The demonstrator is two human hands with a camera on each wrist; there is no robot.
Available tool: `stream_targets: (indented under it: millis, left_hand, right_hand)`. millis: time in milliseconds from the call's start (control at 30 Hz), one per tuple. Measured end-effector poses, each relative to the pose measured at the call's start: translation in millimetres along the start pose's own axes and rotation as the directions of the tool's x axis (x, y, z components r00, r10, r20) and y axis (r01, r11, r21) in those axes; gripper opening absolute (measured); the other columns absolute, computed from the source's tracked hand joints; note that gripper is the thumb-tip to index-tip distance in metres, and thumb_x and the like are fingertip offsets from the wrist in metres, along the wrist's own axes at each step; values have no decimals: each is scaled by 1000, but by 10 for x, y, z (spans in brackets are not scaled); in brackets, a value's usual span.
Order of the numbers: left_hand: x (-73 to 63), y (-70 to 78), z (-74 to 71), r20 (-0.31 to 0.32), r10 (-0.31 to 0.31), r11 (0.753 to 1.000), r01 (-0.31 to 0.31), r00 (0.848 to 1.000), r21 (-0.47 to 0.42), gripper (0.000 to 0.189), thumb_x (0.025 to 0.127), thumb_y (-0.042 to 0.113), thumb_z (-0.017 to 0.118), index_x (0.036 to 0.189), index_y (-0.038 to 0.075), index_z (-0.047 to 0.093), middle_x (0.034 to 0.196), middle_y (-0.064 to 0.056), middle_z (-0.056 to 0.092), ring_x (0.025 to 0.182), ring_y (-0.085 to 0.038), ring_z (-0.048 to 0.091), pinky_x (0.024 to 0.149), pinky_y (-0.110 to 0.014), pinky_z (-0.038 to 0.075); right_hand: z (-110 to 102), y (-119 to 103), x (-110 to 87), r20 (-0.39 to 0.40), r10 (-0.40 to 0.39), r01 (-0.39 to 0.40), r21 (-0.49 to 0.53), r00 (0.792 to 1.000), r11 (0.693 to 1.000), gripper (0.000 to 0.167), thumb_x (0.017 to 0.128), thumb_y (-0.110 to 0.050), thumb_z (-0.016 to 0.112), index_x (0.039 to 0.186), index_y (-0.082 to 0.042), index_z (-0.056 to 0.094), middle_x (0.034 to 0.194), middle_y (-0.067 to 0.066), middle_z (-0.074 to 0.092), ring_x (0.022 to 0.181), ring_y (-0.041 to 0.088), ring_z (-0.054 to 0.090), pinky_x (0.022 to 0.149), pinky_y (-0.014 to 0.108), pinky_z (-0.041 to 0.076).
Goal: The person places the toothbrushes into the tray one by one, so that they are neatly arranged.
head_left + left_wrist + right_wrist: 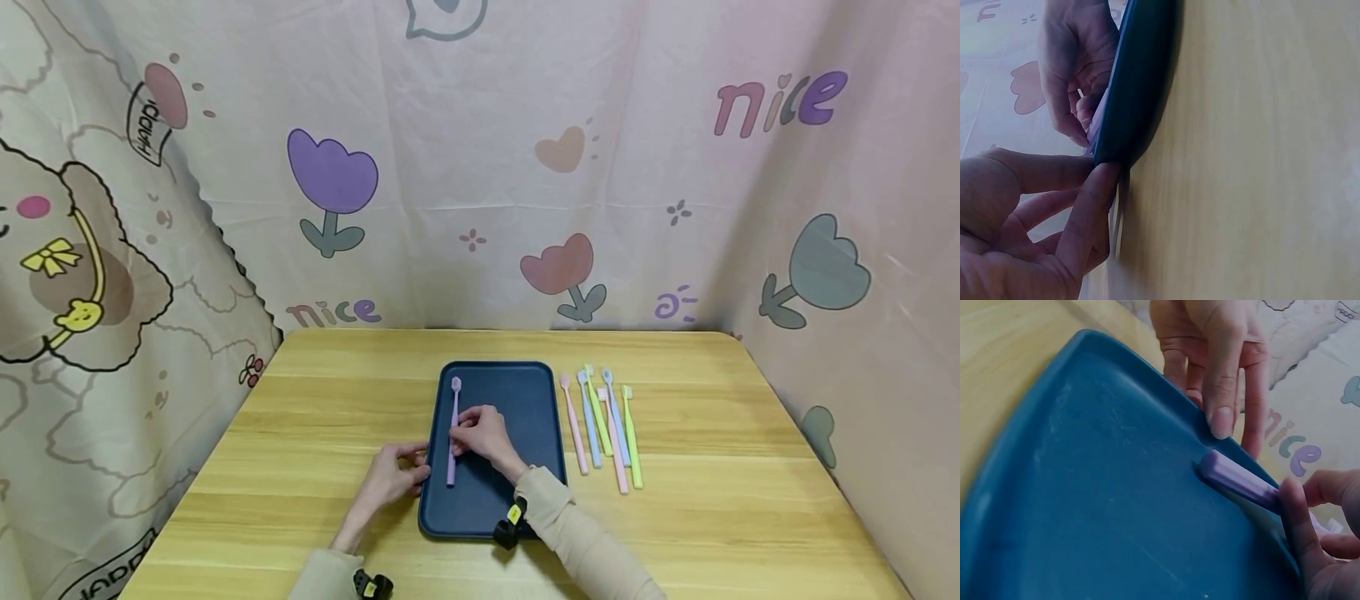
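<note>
Purple toothbrush: inside the tray, along its left edge, head toward the far left corner. Right hand has it pinched mid-handle. From where I stand, can't tell if it's fully down on the tray floor. Left hand pinches the tray's left rim, near the handle end. Six more toothbrushes (2 pink, 2 blue, 2 green) on the table, just off the tray's right edge.

Lilac toothbrush, navy tray, flower-printed cloth
</note>
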State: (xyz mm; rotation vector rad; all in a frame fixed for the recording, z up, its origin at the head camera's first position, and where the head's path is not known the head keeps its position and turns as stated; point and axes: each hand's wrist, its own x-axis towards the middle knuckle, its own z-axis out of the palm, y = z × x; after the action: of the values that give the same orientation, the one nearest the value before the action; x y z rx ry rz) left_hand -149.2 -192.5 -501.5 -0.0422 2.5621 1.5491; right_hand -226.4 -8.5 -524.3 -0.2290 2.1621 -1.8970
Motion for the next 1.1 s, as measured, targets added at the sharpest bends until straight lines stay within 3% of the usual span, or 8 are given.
stream_targets:
  millis: [233,433,800,1100]
  left_hand:
    - [-3,0,3,5,-4,1000,4,1000,-10,44,86,-4,70,129,-9,63,91,-14,69,68,-17,66,57,-32,61]
    - [3,-9,6,3,-12,1000,12,1000,-2,44,87,-5,69,129,-9,62,90,-14,69,66,-17,65,56,-31,60]
    - [18,4,-6,4,-12,1000,12,1000,19,43,87,-4,68,130,-8,62,90,-13,68,65,-15,64,56,-29,59]
    - [12,-12,-7,18,23,1000,-23,1000,12,43,87,-4,67,130,-8,63,87,-12,68,64,-16,64,55,-27,58]
  right_hand:
    - [47,25,-10,-51,-49,45,-93,997,995,23,85,-4,72,104,7,70,72,7,70,49,4,63,54,26,60]
    - [27,41,-85,-3,-66,65,-85,998,994,29,87,-9,75,110,8,68,72,11,72,49,7,65,53,28,60]
    - [-2,-3,-233,76,-43,59,-226,996,972,34,88,-14,76,114,6,67,72,10,74,53,15,69,55,26,59]
    - [39,4,-241,38,-45,52,-226,998,973,30,88,-12,75,112,4,69,68,9,74,51,13,69,55,25,59]
